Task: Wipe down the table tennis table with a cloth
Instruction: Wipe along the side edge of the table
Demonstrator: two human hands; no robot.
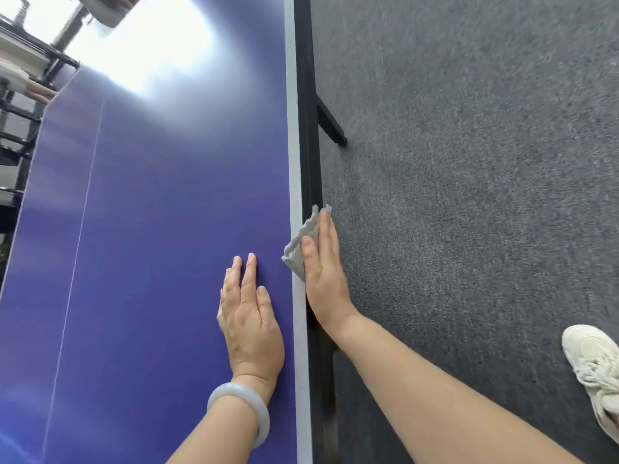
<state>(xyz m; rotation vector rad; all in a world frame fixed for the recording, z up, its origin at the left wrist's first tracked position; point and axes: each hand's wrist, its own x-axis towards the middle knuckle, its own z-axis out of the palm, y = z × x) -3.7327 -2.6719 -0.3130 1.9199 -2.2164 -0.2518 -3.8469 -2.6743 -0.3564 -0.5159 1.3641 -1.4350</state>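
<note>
Since the flat-fingered right hand (323,272) only presses the grey fabric cloth (301,246) to the blue tabletop's (160,229) right edge, it could fall.

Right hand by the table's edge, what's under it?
A grey cloth is under the right hand, pressed against the side edge of the table. Part of it pokes out beside the thumb. The rest is covered by the hand.

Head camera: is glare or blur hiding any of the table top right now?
In the head view, white glare washes out the far end of the table; the left hand, right hand and cloth near the edge look sharp.
</note>
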